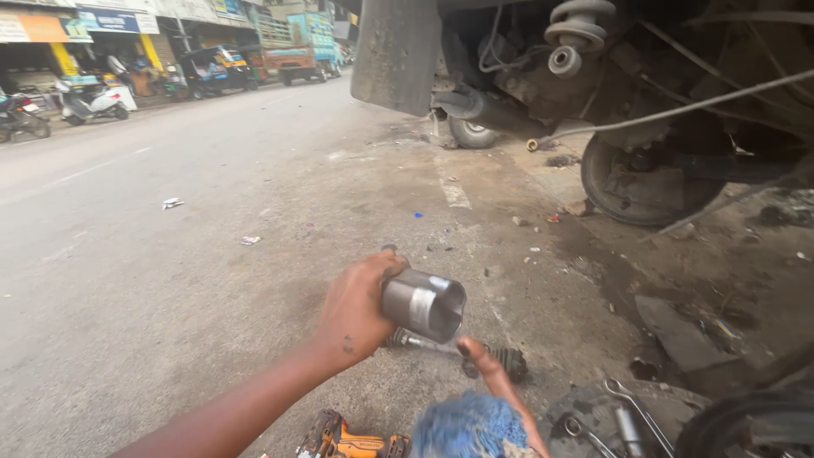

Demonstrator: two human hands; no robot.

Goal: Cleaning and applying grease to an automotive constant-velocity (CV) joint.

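1. Metal sleeve (423,303): short steel cylinder, grey, dull shine, with a brighter band around the middle. Hollow; open mouth faces right and slightly down. Held in the air above the road, tilted, gripped at its closed left end.
2. Blue rag (468,427): fuzzy, bunched up, at the bottom edge, below the sleeve.

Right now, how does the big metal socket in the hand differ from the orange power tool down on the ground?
The big metal socket is plain grey steel, a short hollow cylinder; the orange power tool is orange and black, and cut off by the frame edge. The socket is gripped in the left hand above the road, open end tilted right; the power tool lies untouched on the ground. The right hand, with a blue cloth, points a finger toward the socket. Both are workshop tools.
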